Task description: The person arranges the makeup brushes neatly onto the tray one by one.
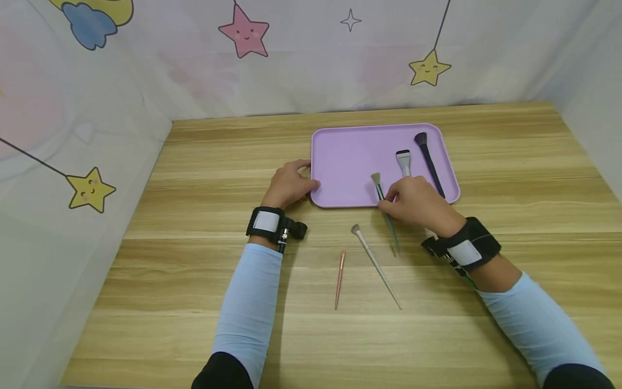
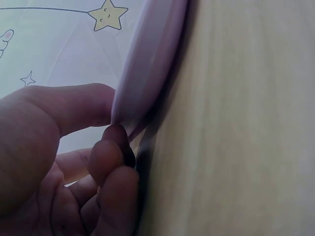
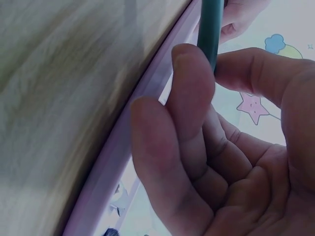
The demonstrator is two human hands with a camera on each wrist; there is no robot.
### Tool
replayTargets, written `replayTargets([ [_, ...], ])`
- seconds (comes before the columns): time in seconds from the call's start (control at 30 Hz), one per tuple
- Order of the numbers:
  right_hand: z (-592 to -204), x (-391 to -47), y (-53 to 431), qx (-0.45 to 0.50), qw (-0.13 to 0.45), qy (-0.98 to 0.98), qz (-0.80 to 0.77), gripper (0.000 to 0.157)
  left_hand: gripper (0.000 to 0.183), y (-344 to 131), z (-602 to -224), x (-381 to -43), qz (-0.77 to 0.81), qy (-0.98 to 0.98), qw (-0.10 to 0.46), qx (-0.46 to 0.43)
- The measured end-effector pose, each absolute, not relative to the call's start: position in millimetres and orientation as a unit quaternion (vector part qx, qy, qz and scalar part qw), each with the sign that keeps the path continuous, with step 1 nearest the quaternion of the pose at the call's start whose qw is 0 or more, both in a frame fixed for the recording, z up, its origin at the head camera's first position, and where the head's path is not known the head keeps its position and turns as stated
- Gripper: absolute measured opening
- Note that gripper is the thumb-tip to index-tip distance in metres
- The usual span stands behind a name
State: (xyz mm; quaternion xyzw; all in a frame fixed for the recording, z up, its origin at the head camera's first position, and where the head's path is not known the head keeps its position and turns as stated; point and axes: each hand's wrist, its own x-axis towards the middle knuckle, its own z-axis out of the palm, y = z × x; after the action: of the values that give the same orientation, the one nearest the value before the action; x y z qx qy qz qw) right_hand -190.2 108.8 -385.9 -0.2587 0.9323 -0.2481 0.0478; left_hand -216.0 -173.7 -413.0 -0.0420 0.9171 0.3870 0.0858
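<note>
My left hand (image 1: 290,183) grips the left end of the purple tray (image 1: 347,162), with the thumb over its rim. In the left wrist view the curled fingers meet the tray's edge (image 2: 147,69) from the outer side. Over the tray's front edge, my right hand (image 1: 419,204) pinches a makeup brush with a green handle (image 1: 391,229) between thumb and fingers. Its bristles point toward the tray's back and its handle tip toward me. The right wrist view shows the green handle (image 3: 210,32) rising from the pinch.
In the tray lie a black makeup brush (image 1: 429,162) and a flat-headed silver brush (image 1: 404,160), partly hidden by the right hand. On the wooden table (image 1: 184,302), in front of the tray, are a white-handled brush (image 1: 376,265) and a small pink brush (image 1: 340,281). A patterned curtain (image 1: 301,70) stands behind.
</note>
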Motion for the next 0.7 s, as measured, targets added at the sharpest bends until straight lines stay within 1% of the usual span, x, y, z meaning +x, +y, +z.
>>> replayTargets([
  [0.27, -387, -194, 104, -0.25, 0.041, 0.933, -0.254, 0.019, 0.063, -175, -414, -216, 0.384, 0.919, 0.083, -0.04],
  [0.5, -384, -198, 102, -0.246, 0.029, 0.935, -0.255, 0.017, 0.063, -174, -413, -215, 0.386, 0.917, 0.086, -0.041],
  [0.7, -379, -201, 102, -0.231, 0.029, 0.934, -0.271, 0.018, 0.063, -175, -413, -215, 0.385, 0.918, 0.088, -0.041],
])
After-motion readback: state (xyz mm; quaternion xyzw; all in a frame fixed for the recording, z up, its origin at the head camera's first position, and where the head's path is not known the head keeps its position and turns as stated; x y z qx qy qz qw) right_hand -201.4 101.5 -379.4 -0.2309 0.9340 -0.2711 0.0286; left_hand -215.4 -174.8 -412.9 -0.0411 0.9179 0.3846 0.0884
